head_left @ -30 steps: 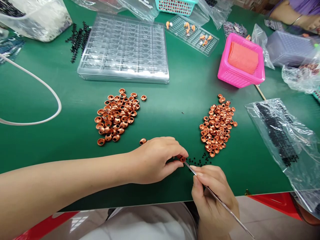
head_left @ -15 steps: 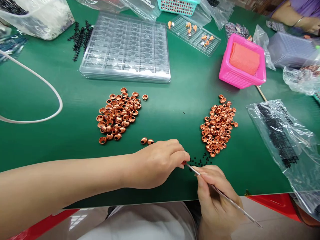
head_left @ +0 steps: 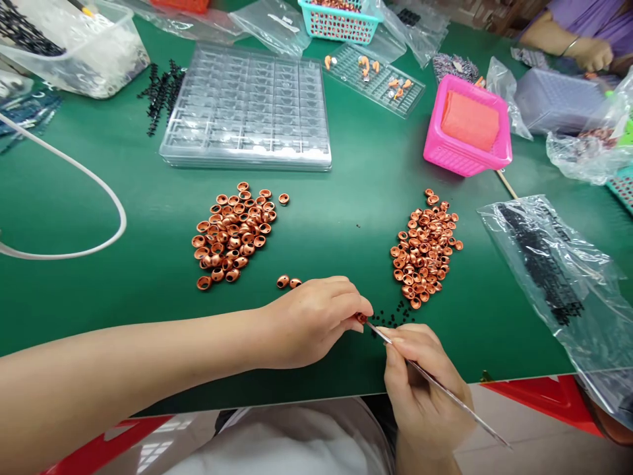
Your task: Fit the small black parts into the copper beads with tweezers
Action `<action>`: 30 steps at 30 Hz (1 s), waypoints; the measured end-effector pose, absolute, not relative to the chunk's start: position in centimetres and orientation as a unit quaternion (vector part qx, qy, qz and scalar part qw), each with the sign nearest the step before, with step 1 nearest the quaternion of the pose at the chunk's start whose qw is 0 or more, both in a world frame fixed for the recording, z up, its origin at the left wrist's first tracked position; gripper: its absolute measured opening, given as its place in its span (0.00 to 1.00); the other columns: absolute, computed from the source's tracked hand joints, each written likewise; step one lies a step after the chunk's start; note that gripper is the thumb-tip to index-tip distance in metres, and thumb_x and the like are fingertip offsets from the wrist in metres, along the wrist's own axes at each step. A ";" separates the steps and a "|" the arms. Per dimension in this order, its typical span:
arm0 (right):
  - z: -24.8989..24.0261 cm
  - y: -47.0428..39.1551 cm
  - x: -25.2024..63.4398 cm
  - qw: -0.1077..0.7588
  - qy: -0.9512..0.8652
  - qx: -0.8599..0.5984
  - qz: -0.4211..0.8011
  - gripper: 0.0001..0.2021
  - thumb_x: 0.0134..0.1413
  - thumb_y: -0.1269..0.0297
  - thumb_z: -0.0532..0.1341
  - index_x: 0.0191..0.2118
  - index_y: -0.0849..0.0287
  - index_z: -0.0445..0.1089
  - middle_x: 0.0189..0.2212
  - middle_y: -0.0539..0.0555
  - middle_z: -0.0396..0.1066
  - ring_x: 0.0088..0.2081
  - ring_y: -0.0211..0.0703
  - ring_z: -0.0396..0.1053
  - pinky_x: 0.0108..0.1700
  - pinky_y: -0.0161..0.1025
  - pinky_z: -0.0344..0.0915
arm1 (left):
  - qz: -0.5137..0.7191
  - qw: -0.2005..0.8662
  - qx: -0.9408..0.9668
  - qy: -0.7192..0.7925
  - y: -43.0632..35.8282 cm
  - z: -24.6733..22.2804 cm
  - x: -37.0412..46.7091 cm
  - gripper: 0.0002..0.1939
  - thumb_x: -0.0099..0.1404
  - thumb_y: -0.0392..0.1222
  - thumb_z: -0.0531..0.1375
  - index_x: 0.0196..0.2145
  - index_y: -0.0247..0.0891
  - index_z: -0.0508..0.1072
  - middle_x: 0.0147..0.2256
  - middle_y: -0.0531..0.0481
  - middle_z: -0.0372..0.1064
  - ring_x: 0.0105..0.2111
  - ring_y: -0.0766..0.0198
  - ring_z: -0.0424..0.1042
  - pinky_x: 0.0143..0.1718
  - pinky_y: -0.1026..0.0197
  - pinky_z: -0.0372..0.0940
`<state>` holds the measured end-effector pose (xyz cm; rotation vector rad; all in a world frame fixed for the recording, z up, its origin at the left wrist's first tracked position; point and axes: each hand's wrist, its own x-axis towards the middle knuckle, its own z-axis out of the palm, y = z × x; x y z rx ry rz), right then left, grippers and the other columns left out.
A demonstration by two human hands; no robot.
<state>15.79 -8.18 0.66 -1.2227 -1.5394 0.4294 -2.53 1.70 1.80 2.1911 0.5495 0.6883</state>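
My left hand [head_left: 316, 320] pinches a small copper-coloured piece [head_left: 362, 318] above the table's near edge. A thin metal tool [head_left: 445, 389] is held like a pen in my right hand [head_left: 425, 382], its tip at that copper piece. Just beyond the tip lie small black bits [head_left: 395, 315] on the green table. One heap of copper cups [head_left: 232, 231] sits to the left, and another heap [head_left: 428, 251] to the right. Two copper pieces [head_left: 288, 282] lie beside my left hand.
Stacked clear trays [head_left: 247, 109] stand behind the left heap. A pink basket [head_left: 465, 161] is at the back right, near a bag of black parts [head_left: 539, 264]. A white cable [head_left: 116, 198] curves at the left. Another person's hand [head_left: 591, 54] rests at the far right.
The view has shifted slightly, so the baskets and heaps appear a little lower or further left. Both hands keep their hold, and more of the copper piece shows at my left fingertips.
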 end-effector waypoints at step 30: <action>0.5 -7.9 15.5 0.689 -0.518 -0.483 0.154 0.10 0.54 0.83 0.59 0.39 0.64 0.71 0.34 0.55 0.76 0.34 0.47 0.74 0.37 0.47 0.67 | 0.095 0.382 0.859 0.329 3.4 4.4 -4.1 0.09 0.69 0.34 0.55 0.42 0.37 0.74 0.39 0.47 0.72 0.40 0.59 0.70 0.40 0.60 0.66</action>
